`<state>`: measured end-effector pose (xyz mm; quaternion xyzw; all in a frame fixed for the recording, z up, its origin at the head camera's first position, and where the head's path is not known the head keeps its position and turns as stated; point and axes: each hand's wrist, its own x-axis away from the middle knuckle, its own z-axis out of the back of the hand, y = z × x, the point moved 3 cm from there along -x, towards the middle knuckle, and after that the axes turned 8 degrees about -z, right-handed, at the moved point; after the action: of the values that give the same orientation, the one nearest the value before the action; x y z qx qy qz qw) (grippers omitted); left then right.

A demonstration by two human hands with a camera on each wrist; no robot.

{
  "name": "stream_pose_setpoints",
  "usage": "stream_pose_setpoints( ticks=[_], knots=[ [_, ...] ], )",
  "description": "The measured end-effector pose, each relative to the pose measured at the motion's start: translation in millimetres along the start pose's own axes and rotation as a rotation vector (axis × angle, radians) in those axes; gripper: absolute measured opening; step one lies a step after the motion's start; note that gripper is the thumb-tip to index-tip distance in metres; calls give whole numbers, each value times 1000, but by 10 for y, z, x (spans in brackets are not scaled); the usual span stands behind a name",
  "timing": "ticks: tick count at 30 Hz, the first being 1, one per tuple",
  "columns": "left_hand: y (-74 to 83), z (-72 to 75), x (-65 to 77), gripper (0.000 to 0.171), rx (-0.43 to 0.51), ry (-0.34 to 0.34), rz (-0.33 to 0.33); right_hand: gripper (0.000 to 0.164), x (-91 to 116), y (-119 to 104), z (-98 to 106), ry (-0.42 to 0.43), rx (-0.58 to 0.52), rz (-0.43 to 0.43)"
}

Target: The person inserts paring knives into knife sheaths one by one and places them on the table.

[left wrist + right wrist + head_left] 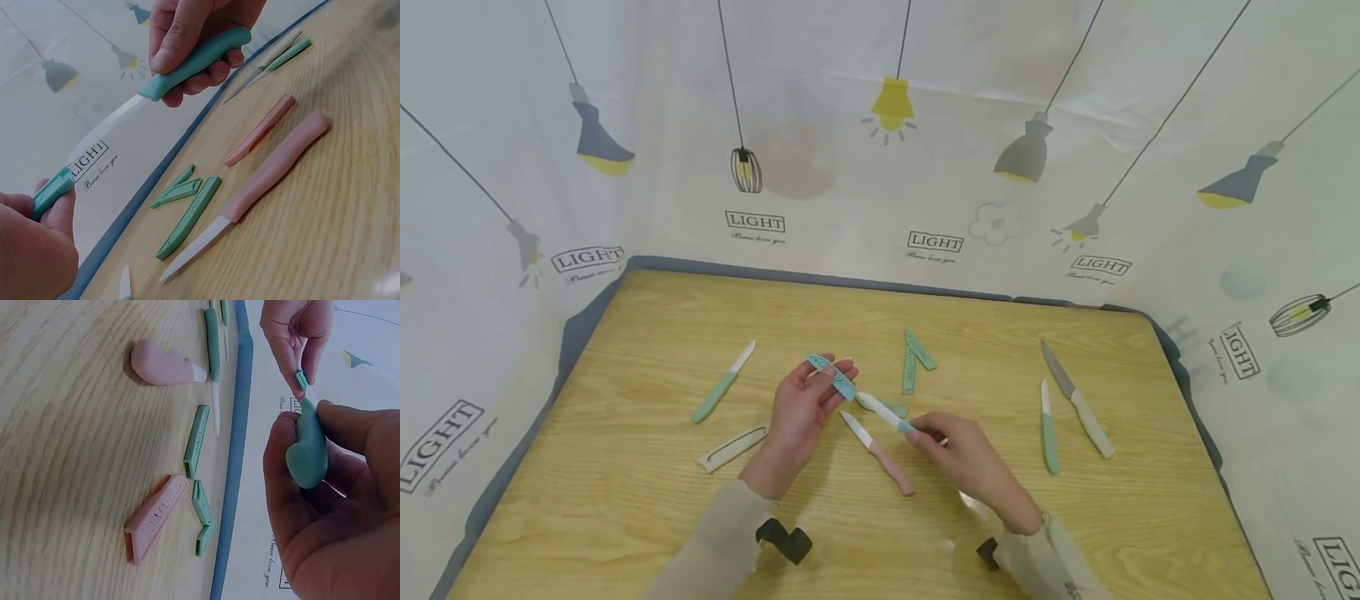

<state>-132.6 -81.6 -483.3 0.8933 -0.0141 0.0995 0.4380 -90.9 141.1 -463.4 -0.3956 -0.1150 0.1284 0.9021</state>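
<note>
1. While the left hand (796, 417) pinches a teal sheath (842, 385) between thumb and fingers, the right hand (958, 446) has its fingers curled round the grip of a teal-handled knife (206, 55); both things are held up over the table's middle (625, 500).
2. The knife's white blade points at the sheath's end, roughly in line with it. Holding it by the handle presumably spares the fingers its sharp side. I cannot tell whether tip and sheath touch.
3. Below the hands lies a pink-handled knife (891, 471), its bare blade toward the far edge; a pink sheath (261, 130) and several green sheaths (190, 220) are near it.
4. Left of the left hand are a green-handled knife (715, 402) and a cream sheath (732, 450).
5. Toward the right edge, a second green-handled knife (1049, 442) and a cream-handled knife (1092, 422) lie side by side, perhaps grouped out of the way.
6. The far edge lies well beyond both hands, and sideways room looks ample; the bare pink-handled knife underneath seems the main hazard.
</note>
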Motion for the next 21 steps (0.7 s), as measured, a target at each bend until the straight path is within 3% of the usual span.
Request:
stream_pose_setpoints(
  ticks=[12, 21],
  knots=[
    [-63, -21, 33, 43, 2, -35, -16, 25, -11, -26, -46, -4, -26, -20],
    [-92, -46, 64, 42, 8, -35, -33, 23, -12, -47, -52, 12, -26, -6]
  ],
)
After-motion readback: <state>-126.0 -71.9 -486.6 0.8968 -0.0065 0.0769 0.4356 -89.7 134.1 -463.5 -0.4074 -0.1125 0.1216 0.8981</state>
